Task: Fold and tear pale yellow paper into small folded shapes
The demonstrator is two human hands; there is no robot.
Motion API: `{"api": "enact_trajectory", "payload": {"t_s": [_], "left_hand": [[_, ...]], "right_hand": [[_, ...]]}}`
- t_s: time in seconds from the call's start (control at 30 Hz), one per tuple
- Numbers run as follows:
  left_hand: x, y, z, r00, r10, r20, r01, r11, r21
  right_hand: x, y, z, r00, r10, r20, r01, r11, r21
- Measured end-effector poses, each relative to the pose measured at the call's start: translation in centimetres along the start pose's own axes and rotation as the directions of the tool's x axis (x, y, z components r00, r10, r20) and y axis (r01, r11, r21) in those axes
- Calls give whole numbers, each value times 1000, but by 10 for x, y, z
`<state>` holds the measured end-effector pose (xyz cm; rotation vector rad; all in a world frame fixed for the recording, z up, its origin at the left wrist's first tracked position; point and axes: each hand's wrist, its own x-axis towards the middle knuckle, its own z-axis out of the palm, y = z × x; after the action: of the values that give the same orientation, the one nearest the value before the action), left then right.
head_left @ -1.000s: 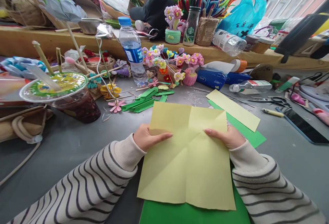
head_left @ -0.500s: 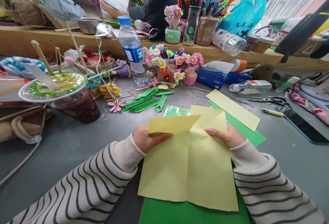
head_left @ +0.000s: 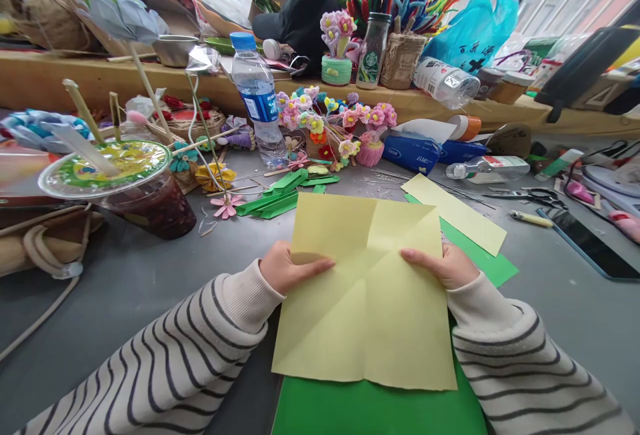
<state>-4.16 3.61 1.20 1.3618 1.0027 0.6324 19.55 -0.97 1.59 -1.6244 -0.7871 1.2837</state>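
A square sheet of yellow paper (head_left: 365, 315) with crossing creases is held up, spread nearly flat, between my two hands. My left hand (head_left: 293, 268) pinches its left edge, thumb on the front and fingers hidden behind. At the right edge my right hand (head_left: 445, 264) grips the same way. Under the sheet's lower edge lies green paper (head_left: 375, 408) on the grey table. Beyond the right hand, a yellow paper strip (head_left: 457, 215) rests over another green sheet (head_left: 480, 258). Folded green paper pieces (head_left: 275, 195) lie in a pile behind the left hand.
A lidded drink cup (head_left: 145, 202) stands at left, a water bottle (head_left: 257, 102) behind. Crocheted flowers (head_left: 325, 118) fill the back of the table below a cluttered ledge (head_left: 200, 85). At right lie scissors (head_left: 543, 196), a utility knife (head_left: 531, 219) and a phone (head_left: 595, 242).
The top left part of the yellow paper, folded forward before, now stands opened out. The sheet is flatter and its lower edge slightly higher. Both hands keep nearly the same place.
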Motion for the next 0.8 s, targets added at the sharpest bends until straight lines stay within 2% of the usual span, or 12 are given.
{"api": "enact_trajectory", "payload": {"t_s": [0.2, 0.5, 0.8], "left_hand": [[2, -7, -1, 991, 129, 36, -132, 986, 99], [0, -5, 1, 973, 230, -2, -224, 950, 219], [1, -7, 2, 966, 257, -5, -250, 945, 210]], "right_hand": [[0, -1, 1, 1000, -10, 6, 10, 1000, 3], [3, 3, 0, 998, -66, 9, 67, 997, -33], [4, 4, 0, 997, -72, 4, 72, 996, -44]]}}
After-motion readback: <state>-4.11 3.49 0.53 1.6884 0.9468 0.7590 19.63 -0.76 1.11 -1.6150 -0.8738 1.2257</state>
